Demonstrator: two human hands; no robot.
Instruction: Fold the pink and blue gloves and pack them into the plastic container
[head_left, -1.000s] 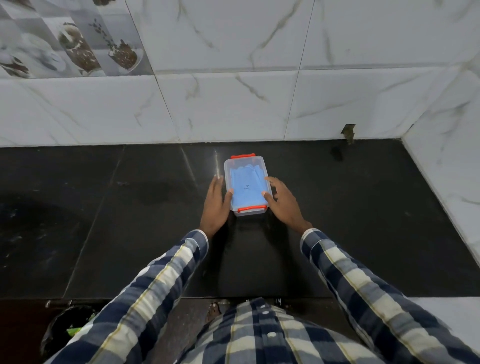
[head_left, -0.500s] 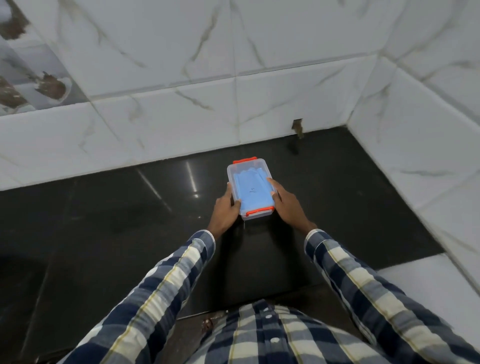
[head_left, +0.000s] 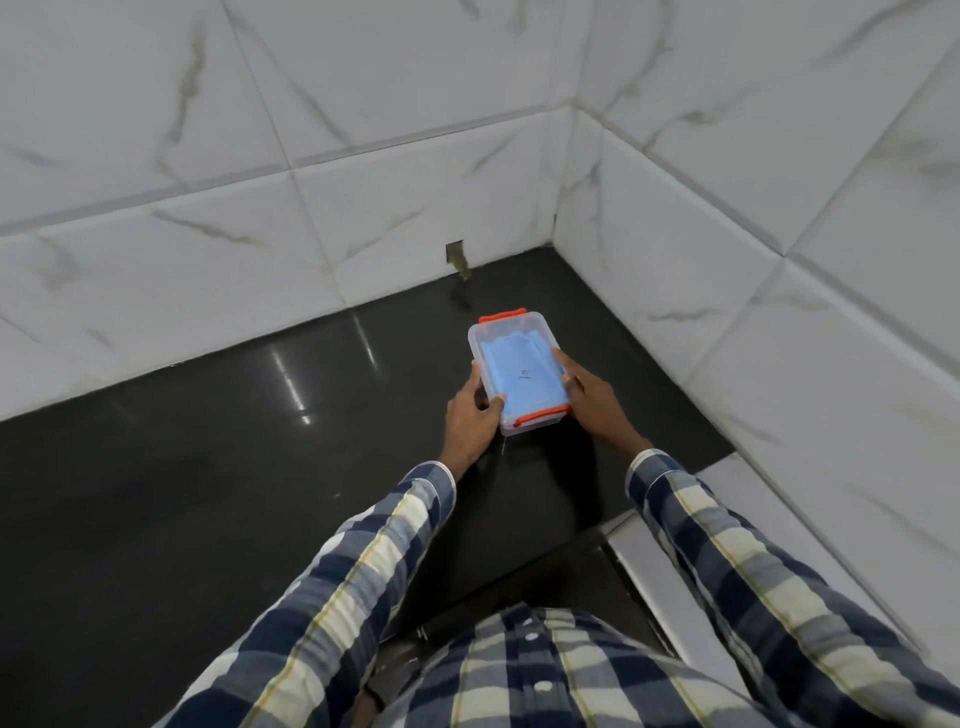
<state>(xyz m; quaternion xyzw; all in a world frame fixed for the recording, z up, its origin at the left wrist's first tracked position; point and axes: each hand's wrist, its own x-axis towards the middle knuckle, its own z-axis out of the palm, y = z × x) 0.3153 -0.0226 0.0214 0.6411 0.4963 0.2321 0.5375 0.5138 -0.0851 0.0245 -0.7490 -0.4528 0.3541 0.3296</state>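
Note:
A clear plastic container with orange clips at its near and far ends is at the middle of the dark counter, its lid on. A folded blue glove shows through the lid. No pink glove is visible. My left hand grips the container's left side, thumb over the near left corner. On the right side my right hand holds it, fingers lying along the lid's edge.
The black stone counter runs left and toward me. White marble-look tiled walls meet in a corner just behind and right of the container. A small hole in the wall sits at counter level. A white ledge lies at the right.
The view has swung right toward the wall corner. Both hands stay on the container's sides, and it has moved somewhat right and nearer the corner.

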